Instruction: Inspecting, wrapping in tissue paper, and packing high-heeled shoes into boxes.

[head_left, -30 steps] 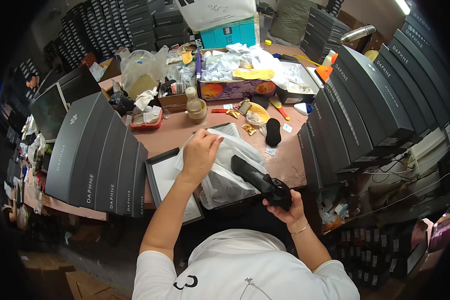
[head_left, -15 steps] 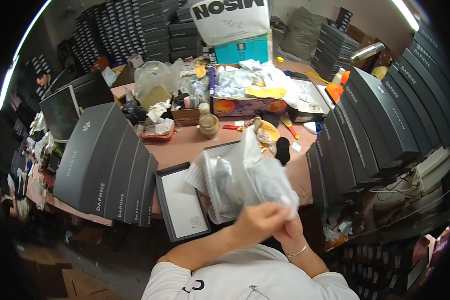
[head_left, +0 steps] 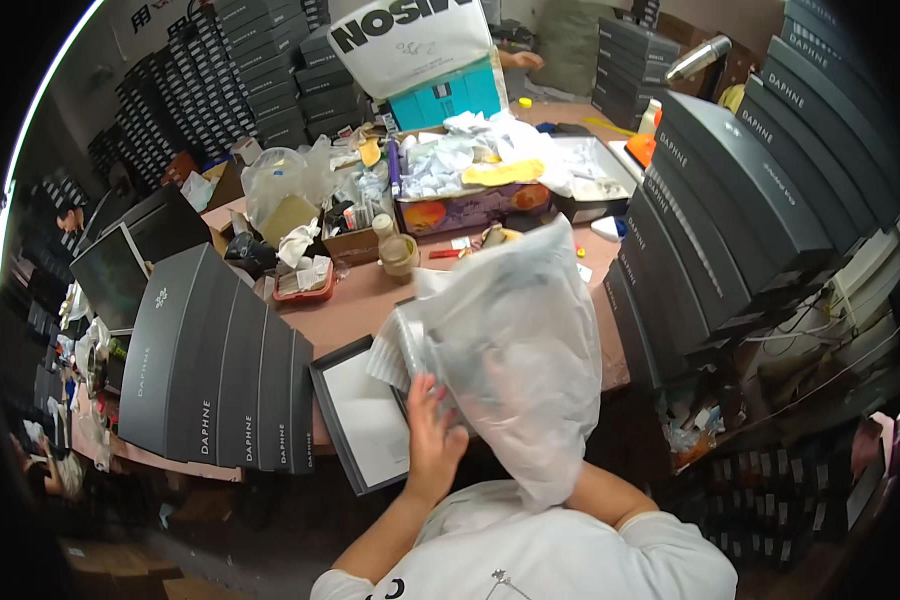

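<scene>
A translucent white plastic bag (head_left: 530, 350) hangs large and loose over the middle of the workspace. My right hand (head_left: 496, 372) shows only dimly through the bag, whose lower end lies against my right forearm; its fingers cannot be made out. My left hand (head_left: 434, 435) is open, fingers stretched upward, beside the bag's lower left side. Just beyond those fingers is a clear padded wrap with a striped edge (head_left: 390, 350), partly covered by the bag. Left of my left hand lies a dark grey box lid or tray with a white inside (head_left: 368, 425).
Dark grey shoeboxes stand in a row on the left (head_left: 215, 370) and in tall stacks on the right (head_left: 730, 220). Farther back on the pink table (head_left: 345, 300) are a jar (head_left: 398, 255), a red tray (head_left: 305, 283) and a patterned carton (head_left: 470, 210) heaped with crumpled paper.
The bag, bunched up half a second ago, is now spread out and taller. My hands have come apart: the left moved left and opened, the right went behind or into the bag.
</scene>
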Motion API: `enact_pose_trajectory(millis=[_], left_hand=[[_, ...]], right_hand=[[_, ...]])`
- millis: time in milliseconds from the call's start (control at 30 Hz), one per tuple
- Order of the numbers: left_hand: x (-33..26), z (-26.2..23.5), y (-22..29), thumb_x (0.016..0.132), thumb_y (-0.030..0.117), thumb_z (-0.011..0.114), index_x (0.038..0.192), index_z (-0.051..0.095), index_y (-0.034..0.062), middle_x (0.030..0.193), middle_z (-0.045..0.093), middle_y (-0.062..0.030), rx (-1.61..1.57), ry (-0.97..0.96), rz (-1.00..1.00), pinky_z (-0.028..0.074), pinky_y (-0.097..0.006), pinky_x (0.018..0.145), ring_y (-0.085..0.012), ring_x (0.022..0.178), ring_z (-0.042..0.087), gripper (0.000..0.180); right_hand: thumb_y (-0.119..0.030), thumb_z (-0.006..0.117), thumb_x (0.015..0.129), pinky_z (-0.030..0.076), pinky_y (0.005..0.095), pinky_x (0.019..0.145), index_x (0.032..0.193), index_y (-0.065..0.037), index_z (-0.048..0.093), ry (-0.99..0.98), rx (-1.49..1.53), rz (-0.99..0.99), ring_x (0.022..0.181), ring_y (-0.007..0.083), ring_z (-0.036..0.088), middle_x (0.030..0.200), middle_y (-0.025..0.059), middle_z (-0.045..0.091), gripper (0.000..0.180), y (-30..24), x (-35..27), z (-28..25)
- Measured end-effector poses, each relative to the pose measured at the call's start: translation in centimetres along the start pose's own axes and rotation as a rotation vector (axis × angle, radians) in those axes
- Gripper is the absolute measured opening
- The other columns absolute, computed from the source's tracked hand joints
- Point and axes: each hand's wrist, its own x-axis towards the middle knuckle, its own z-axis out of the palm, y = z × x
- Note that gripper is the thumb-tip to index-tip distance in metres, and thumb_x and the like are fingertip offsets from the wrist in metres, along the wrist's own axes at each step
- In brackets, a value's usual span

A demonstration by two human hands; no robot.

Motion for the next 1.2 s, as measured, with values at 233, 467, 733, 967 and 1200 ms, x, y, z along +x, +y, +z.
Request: enact_pose_trajectory(millis=[233, 467, 733, 967, 1200], left_hand=[[3.1, -10.6, 2.4, 0.077, 0.001, 0.068, 0.143, 0.033, 0.0079, 0.130, 0.050, -0.0098, 0.051, 0.487, -0.164, 0.044, -0.035, 0.098, -0.0226, 0.115, 0.052, 0.075], [9.2, -5.4, 4.4, 0.068, -0.010, 0.063, 0.142, 0.038, 0.0047, 0.133, 0.051, -0.0127, 0.413, -0.265, -0.155, 0.038, -0.031, 0.104, -0.0204, 0.125, 0.047, 0.079], [2.6, -0.1, -4.8, 0.088, 0.008, 0.059, 0.136, 0.037, -0.0038, 0.123, 0.054, -0.0179, 0.604, -0.163, -0.132, 0.044, -0.031, 0.094, -0.0249, 0.110, 0.056, 0.054], [-7.5, -7.6, -7.4, 0.095, 0.050, 0.049, 0.121, 0.050, 0.0005, 0.096, 0.058, -0.0099, -0.239, 0.306, -1.185, 0.051, -0.031, 0.068, -0.0178, 0.073, 0.058, 0.056], [-5.5, -5.7, -11.8, 0.093, 0.028, 0.061, 0.086, 0.049, 0.0105, 0.072, 0.048, -0.0016, -0.594, 0.604, -0.935, 0.036, -0.026, 0.052, -0.0116, 0.057, 0.042, 0.023]], right_hand=[[-0.011, 0.057, 0.087, 0.049, 0.0343, 0.083, 0.104, 0.000, 0.063, -0.676, -0.849, -0.210, 0.091, 0.0240, 0.062, 0.099, 0.0131, 0.065, 0.020, 3.5, -2.6, -0.6], [-0.025, 0.067, 0.085, 0.046, 0.0341, 0.096, 0.140, -0.003, 0.037, -0.130, 0.429, 0.429, 0.114, 0.0173, 0.054, 0.129, 0.0060, 0.053, 0.067, 4.6, 1.5, -5.6], [-0.008, 0.072, 0.071, 0.052, 0.0330, 0.078, 0.122, 0.000, 0.055, 0.123, -1.069, 0.012, 0.086, 0.0193, 0.066, 0.093, 0.0105, 0.068, 0.054, -4.2, 1.3, -14.6], [-0.014, 0.076, 0.069, 0.045, 0.0414, 0.094, 0.126, 0.002, 0.047, 0.128, -2.131, -0.073, 0.110, 0.0376, 0.056, 0.125, 0.0239, 0.053, 0.066, 3.3, 3.9, -19.0], [-0.030, 0.070, 0.080, 0.050, 0.0450, 0.079, 0.116, 0.009, 0.048, -0.220, -1.549, 0.214, 0.088, 0.0406, 0.063, 0.096, 0.0251, 0.063, 0.057, 9.7, 7.3, -6.4]])
